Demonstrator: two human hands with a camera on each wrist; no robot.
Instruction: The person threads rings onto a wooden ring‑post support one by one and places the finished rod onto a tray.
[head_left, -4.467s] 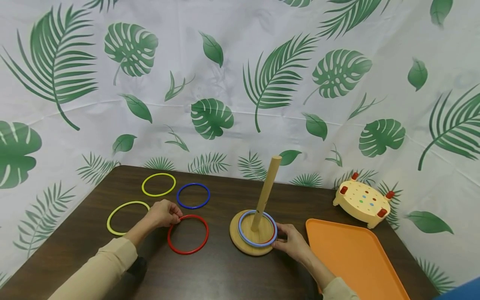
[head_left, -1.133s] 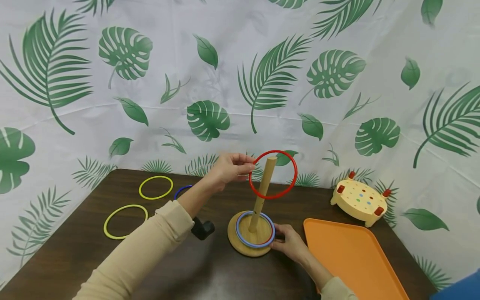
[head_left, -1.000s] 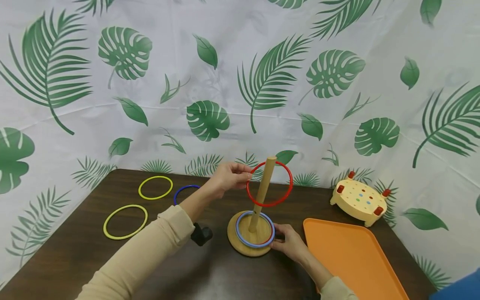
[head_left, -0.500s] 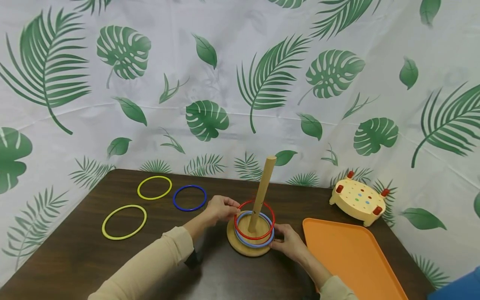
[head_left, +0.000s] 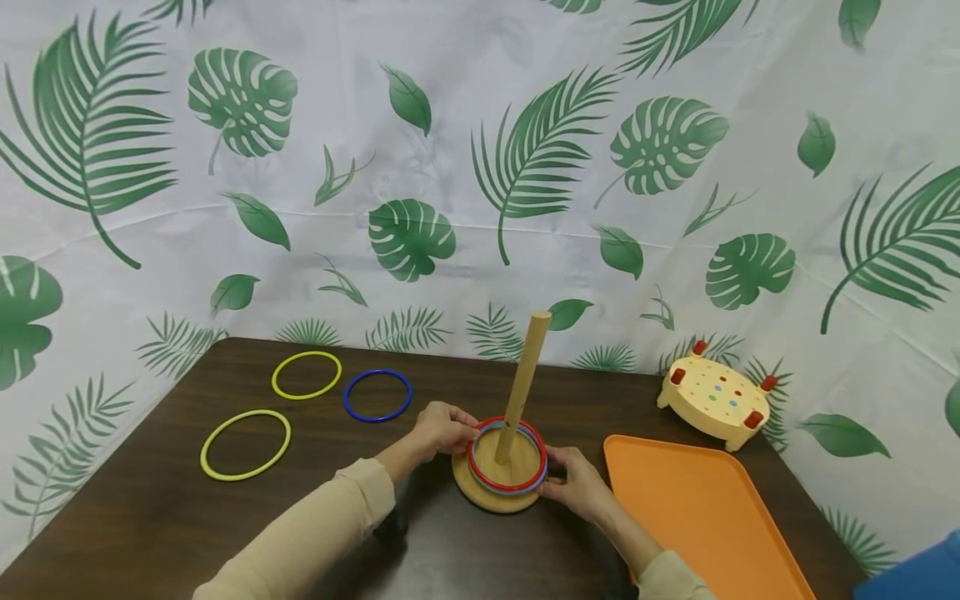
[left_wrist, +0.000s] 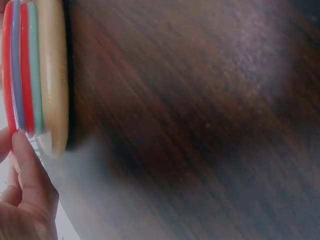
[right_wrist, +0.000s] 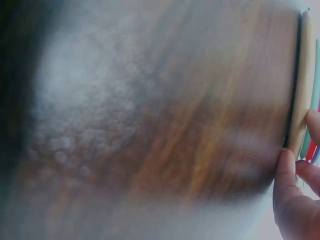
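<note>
A wooden peg [head_left: 523, 379] rises from a round wooden base [head_left: 480, 498], with a stack of rings around its foot. On top lies a red ring [head_left: 501, 487], which my left hand [head_left: 441, 432] pinches between thumb and fingers at its left side. Edge-on in the left wrist view, a light blue ring [left_wrist: 18, 75], another red ring [left_wrist: 26, 70] and a light green ring [left_wrist: 35, 70] sit beneath it. My right hand [head_left: 577, 483] grips the base's right edge; in the right wrist view its thumb [right_wrist: 286, 167] presses the base's rim [right_wrist: 303, 75].
Two yellow rings, the nearer ring [head_left: 246, 445] and the farther ring [head_left: 307, 376], lie on the dark wooden table [head_left: 127, 500]. A dark blue ring [head_left: 378, 396] lies beside them. At right are an orange tray [head_left: 697, 508] and a cream pegged toy [head_left: 716, 400] with red feet.
My left hand picked the red ring off the table, carried it right over the peg and lowered it along the peg onto the stack. The right hand has stayed at the base.
</note>
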